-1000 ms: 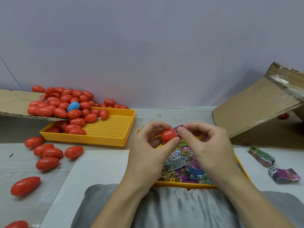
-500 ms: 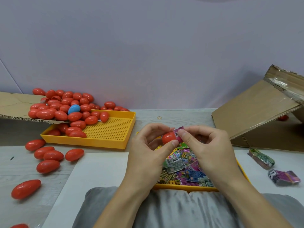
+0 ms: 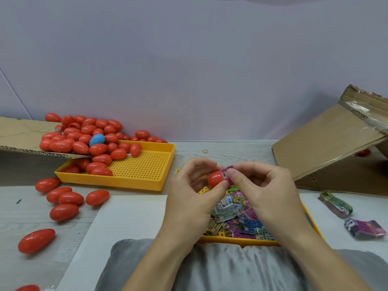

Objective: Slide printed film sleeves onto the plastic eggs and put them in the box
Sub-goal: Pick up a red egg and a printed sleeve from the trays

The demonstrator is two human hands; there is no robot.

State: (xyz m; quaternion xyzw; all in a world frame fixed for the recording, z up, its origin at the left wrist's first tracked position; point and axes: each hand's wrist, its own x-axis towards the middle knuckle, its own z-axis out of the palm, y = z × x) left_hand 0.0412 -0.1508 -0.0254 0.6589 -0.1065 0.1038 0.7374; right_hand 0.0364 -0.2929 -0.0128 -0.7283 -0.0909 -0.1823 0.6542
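Both hands meet just above the far end of the near yellow tray (image 3: 241, 242), which lies on the worktop (image 3: 222, 148) and holds a heap of printed film sleeves (image 3: 235, 217). The left hand (image 3: 190, 198) pinches a red plastic egg (image 3: 215, 179) between thumb and curled fingers. The right hand (image 3: 264, 193) pinches a pink printed sleeve (image 3: 227, 174) with thumb and forefinger; the sleeve sits over the egg's right end, while the egg's left part is bare.

To the far left, a second yellow tray (image 3: 147, 164) with a perforated floor holds a pile of red eggs (image 3: 84, 137) that spills from a cardboard flap (image 3: 19, 135); one blue egg (image 3: 97, 139) lies among them. More loose red eggs (image 3: 63, 198) lie on the worktop near the left of that tray.

On the right, a cardboard box (image 3: 327, 148) lies tipped with its flap raised, and something red shows inside its opening. Near it lie a green bundle of sleeves (image 3: 336, 203) and a purple bundle of sleeves (image 3: 365, 227). A small rubber band (image 3: 205, 151) lies on the worktop beyond the hands. A grey cloth (image 3: 210, 267) covers the near edge beneath the forearms.
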